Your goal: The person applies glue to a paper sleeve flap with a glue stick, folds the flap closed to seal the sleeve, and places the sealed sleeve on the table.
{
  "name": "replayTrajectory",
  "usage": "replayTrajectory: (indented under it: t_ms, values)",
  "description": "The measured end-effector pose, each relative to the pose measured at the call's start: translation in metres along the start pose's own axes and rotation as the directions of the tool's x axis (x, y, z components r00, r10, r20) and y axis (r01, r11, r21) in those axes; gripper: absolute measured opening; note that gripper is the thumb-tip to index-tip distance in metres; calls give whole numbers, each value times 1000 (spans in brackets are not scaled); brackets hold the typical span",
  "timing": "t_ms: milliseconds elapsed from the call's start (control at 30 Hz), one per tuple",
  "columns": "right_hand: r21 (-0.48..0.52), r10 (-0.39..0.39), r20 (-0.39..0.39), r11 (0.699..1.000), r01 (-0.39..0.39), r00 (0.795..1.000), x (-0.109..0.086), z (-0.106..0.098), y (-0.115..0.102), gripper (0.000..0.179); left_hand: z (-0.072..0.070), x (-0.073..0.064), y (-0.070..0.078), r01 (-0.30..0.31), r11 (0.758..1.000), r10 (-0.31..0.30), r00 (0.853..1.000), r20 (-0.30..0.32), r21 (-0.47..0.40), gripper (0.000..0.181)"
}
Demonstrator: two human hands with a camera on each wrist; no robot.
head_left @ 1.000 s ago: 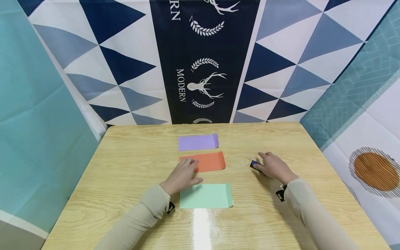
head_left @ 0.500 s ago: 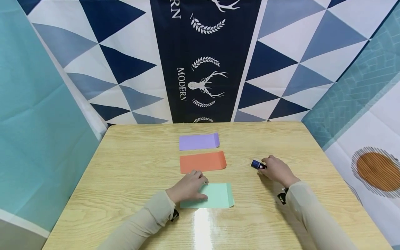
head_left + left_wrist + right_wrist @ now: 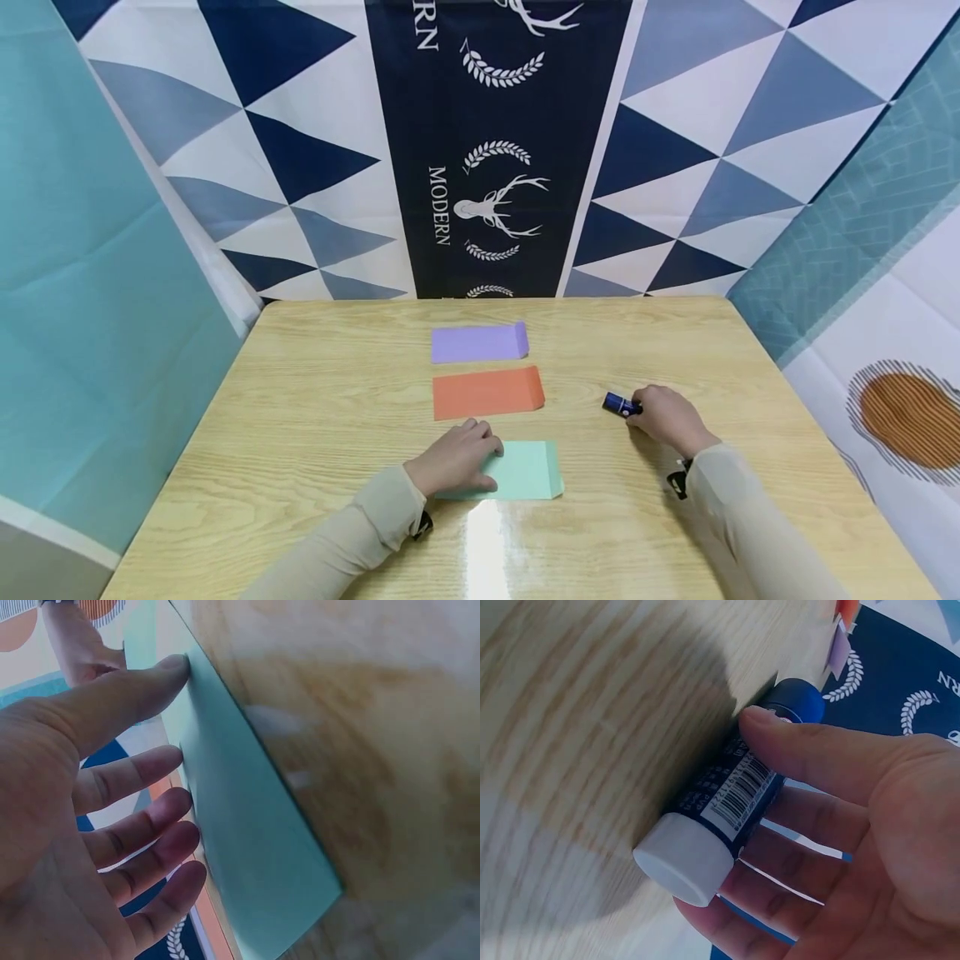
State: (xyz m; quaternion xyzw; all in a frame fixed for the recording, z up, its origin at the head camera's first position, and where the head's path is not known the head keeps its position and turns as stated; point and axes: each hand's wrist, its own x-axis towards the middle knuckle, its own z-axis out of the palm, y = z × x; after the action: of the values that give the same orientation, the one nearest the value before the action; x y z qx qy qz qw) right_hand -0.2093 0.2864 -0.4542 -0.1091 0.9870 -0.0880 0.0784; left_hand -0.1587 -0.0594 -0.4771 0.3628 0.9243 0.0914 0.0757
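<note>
My left hand lies over the left part of a mint-green envelope, and the left wrist view shows its relaxed fingers and thumb touching the paper. Off to the right, my right hand grips a dark blue glue stick lying along the table. Seen from the right wrist, the thumb is on one side of the glue stick and the fingers curl round the other. Its blue cap points away and its white base toward the camera; a barcode label shows between.
Beyond the green envelope lie an orange envelope and then a purple one, both with flaps at the right. The wooden table ends at a patterned cloth behind, with more cloth on both sides.
My left hand has come down from the orange envelope's edge onto the green one. My right hand has closed its fingers round the glue stick, shifting toward its near end.
</note>
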Motion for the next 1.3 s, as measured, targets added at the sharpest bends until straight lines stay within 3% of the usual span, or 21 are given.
replayTrajectory:
  t_ms: [400,733,1067,1300]
  values:
    - [20,-16,17,1000,16,1000,-2,2,1,33,1,1,-3,4,999,-5,1000,-25,-34,42]
    - [59,-45,-11,997,45,999,1,2,-9,36,-2,3,-3,24,1000,-24,1000,11,-5,42]
    - [153,-103,-78,982,113,992,8,3,-22,31,-4,6,-3,36,999,-36,999,18,-26,38]
    - [225,-114,-82,966,130,990,14,-1,-36,30,-5,7,-4,40,998,-39,999,24,-38,35]
